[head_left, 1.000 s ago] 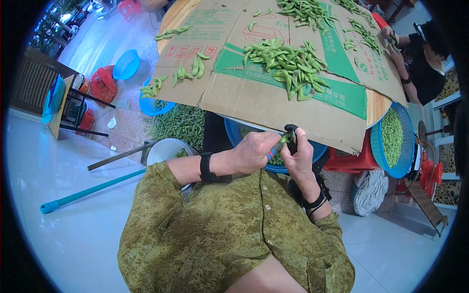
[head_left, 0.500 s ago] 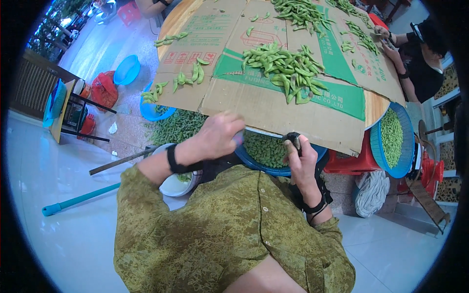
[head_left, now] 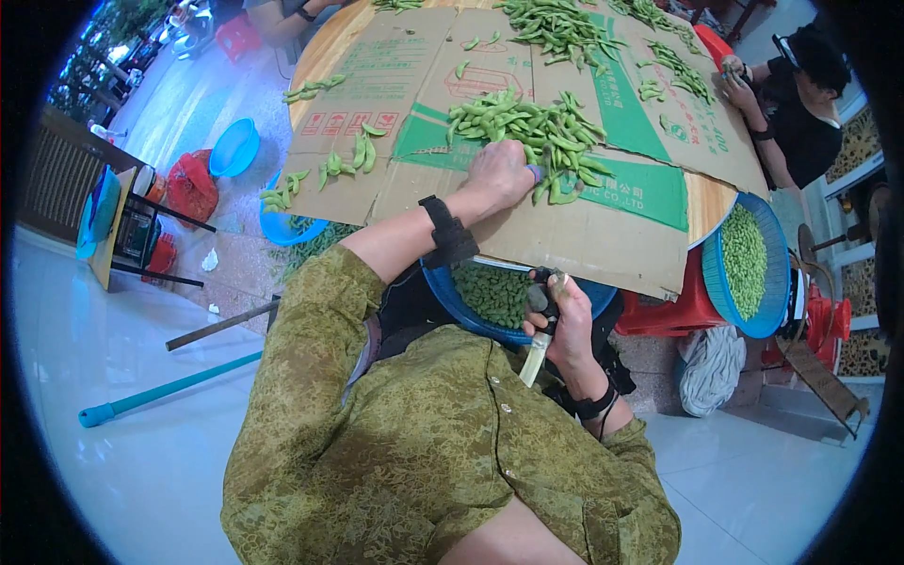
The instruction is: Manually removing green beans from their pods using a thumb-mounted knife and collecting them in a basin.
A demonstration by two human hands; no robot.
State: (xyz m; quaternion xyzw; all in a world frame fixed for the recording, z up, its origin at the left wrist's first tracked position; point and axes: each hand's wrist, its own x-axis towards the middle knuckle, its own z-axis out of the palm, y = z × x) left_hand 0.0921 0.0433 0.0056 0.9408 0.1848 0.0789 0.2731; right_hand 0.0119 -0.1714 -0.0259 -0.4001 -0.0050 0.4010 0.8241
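Note:
My left hand (head_left: 499, 177) is at the near edge of a heap of green soybean pods (head_left: 527, 124) on flattened cardboard (head_left: 414, 202). Its fingers curl inward, their tips hidden, and a purplish cover shows on the thumb. Lower down, just off the cardboard's near edge, my right hand (head_left: 568, 325) is closed round a slim tool with a pale handle (head_left: 534, 363) pointing toward me; its working end is hidden. Dark coverings wrap some of the right fingers. Below the table edge sits a blue basin (head_left: 450, 303) of shelled green beans (head_left: 492, 290).
Right of the table, a blue basket (head_left: 783, 292) of shelled beans rests near red stools (head_left: 654, 318). Across that side another person (head_left: 800, 104) handles pods. Smaller pod groups (head_left: 362, 151) lie on the cardboard's left. A teal pole (head_left: 169, 388) and blue basin (head_left: 234, 148) are at left.
My left hand has moved from the table's near edge forward and right onto the pod heap. My right hand has shifted slightly down and turned, bringing the pale handle into view.

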